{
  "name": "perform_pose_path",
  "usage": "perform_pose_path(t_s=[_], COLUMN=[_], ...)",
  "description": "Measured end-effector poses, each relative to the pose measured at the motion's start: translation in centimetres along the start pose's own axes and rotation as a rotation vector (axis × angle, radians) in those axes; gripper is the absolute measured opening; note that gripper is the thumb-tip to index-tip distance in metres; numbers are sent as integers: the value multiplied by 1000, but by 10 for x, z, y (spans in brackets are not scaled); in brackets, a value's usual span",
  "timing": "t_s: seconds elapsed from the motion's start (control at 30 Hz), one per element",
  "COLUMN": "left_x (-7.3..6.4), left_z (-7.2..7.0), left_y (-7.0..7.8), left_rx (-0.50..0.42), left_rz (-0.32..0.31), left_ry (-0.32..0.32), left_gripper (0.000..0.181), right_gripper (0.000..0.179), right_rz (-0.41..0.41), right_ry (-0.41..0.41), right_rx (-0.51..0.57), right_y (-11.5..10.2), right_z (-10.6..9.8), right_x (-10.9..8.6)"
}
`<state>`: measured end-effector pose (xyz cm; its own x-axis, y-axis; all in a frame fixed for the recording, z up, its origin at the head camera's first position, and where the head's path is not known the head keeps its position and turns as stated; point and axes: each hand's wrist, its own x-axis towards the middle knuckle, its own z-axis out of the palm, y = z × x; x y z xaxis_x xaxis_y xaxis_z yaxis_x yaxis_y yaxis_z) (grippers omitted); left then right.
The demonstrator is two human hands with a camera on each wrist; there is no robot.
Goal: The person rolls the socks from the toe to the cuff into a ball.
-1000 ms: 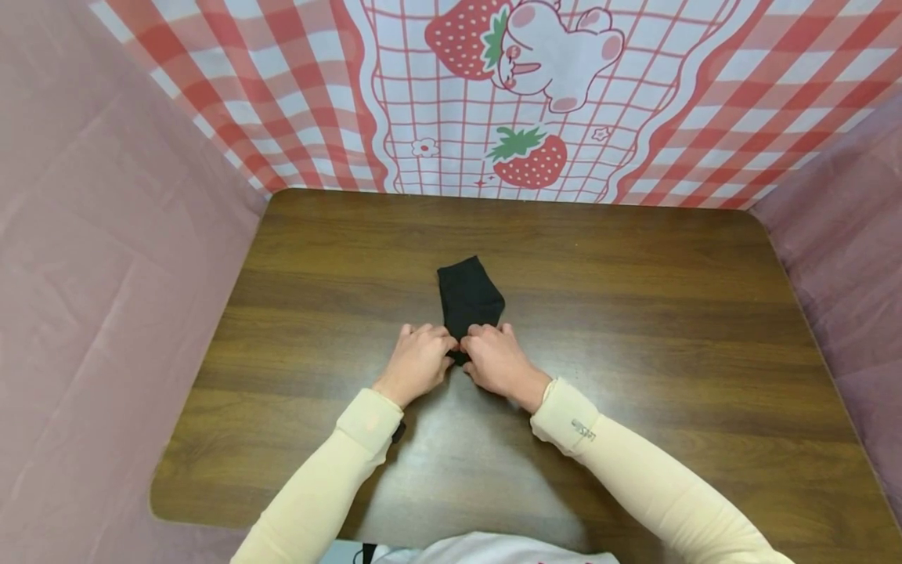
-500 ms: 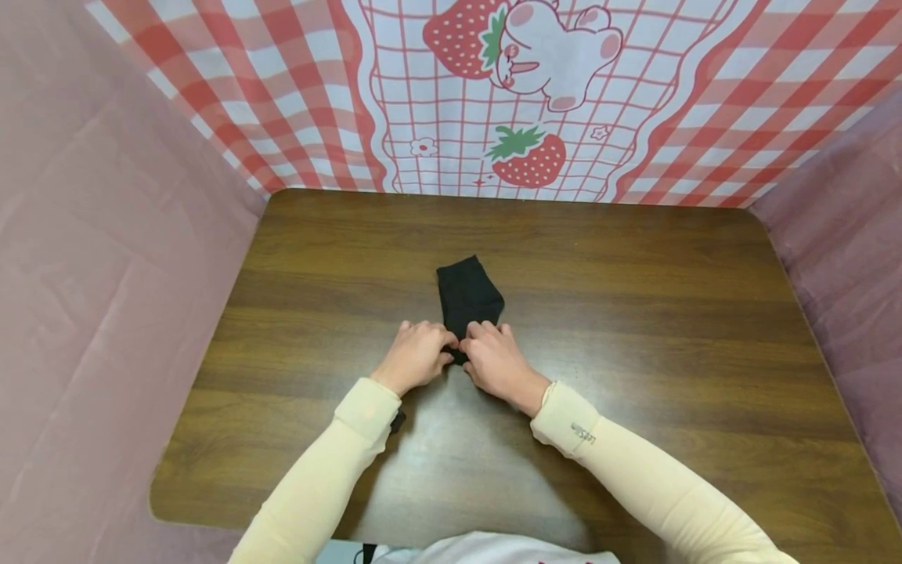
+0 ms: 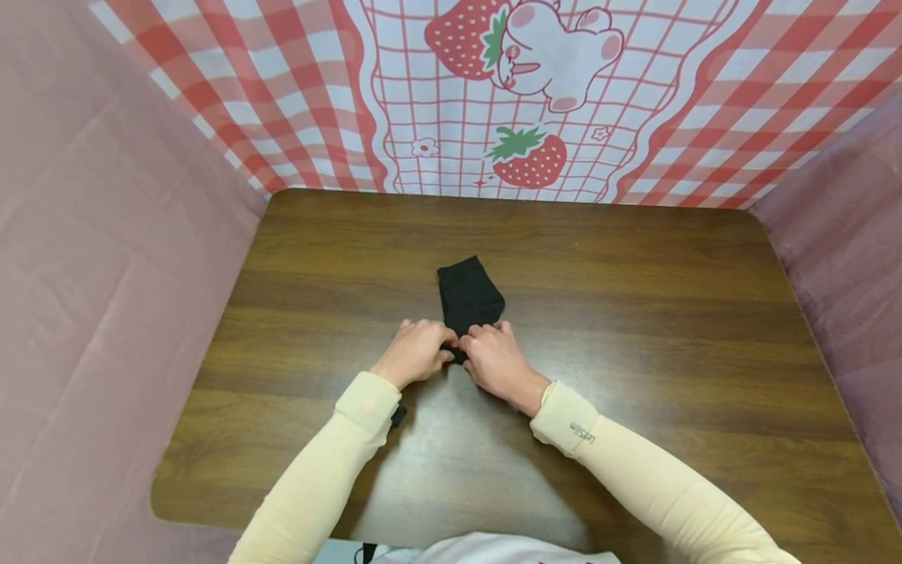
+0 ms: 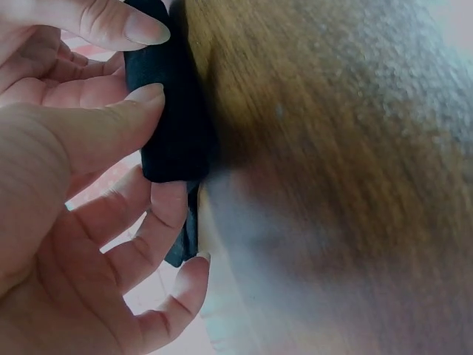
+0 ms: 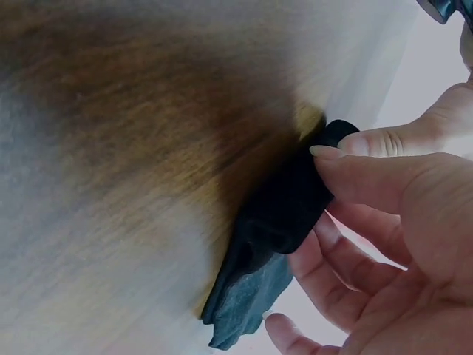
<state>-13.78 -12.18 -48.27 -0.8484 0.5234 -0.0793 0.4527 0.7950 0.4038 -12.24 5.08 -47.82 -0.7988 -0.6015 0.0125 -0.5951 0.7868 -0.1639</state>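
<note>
A black sock [image 3: 468, 291] lies on the wooden table, its cuff pointing away from me and its heel bulging to the right. At the near end, my left hand [image 3: 416, 352] and right hand [image 3: 496, 360] meet and pinch it side by side. That end is a thick roll [image 4: 174, 111] in the left wrist view, with the left thumb on its near face and fingers behind it. From the right wrist view, the right thumb presses on the folded sock [image 5: 284, 196] while the fingers support it from beyond. A looser flap [image 5: 251, 299] hangs past the roll.
The brown wood-grain table [image 3: 634, 313] has rounded corners. Behind it hangs a red-checked cloth [image 3: 451, 168] printed with strawberries, and pink cloth [image 3: 106, 274] covers the sides. A small dark object [image 3: 398, 415] sits at the left wrist.
My left wrist and forearm have shifted slightly forward, away from my body. The right hand and the flat part of the sock look almost unmoved.
</note>
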Motion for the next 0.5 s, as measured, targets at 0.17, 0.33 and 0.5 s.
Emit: perform_pose_path(t_s=[0.17, 0.33, 0.5], left_x=[0, -2, -6], left_z=[0, 2, 5], left_y=[1, 3, 7], left_rx=[12, 43, 141], left_rz=[-5, 0, 25], left_ry=[0, 29, 81], left_gripper=[11, 12, 9], right_gripper=[11, 12, 11], right_rz=[-8, -3, 4], right_ry=[22, 13, 0], right_rx=[-12, -17, -16], right_y=[1, 0, 0], right_z=[1, 1, 2], right_x=[0, 1, 4])
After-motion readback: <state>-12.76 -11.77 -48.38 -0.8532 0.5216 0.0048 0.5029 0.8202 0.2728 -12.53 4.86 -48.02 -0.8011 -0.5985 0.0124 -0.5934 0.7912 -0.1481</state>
